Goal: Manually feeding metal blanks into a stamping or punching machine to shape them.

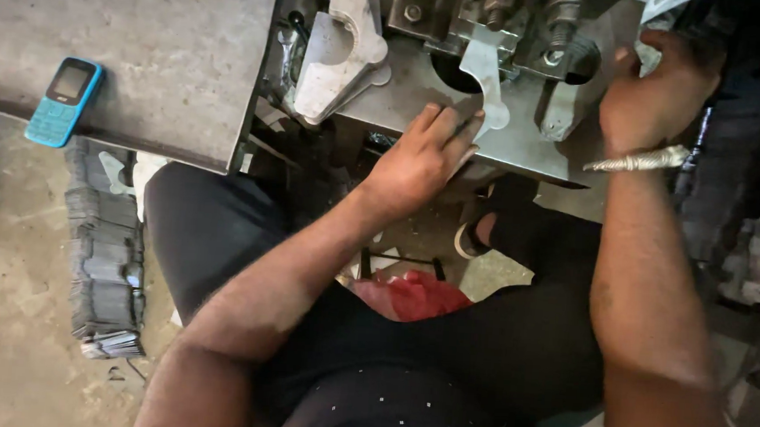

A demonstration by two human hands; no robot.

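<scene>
My left hand (420, 159) rests on the front edge of a steel press bed (525, 148), its fingertips touching a flat curved metal blank (483, 75) that lies under the tooling. My right hand (655, 94), with a silver bangle on the wrist, is curled around something at the machine's right side; what it grips is hidden. A stack of similar cut metal pieces (337, 53) leans at the left of the bed. The die and bolts (498, 5) sit above the blank.
A blue keypad phone (63, 102) lies on a grey metal table (161, 51) at the left. A bundle of flat dark strips (106, 258) stands on the concrete floor. A red cloth (415, 295) lies between my knees. Dark machine parts crowd the right edge.
</scene>
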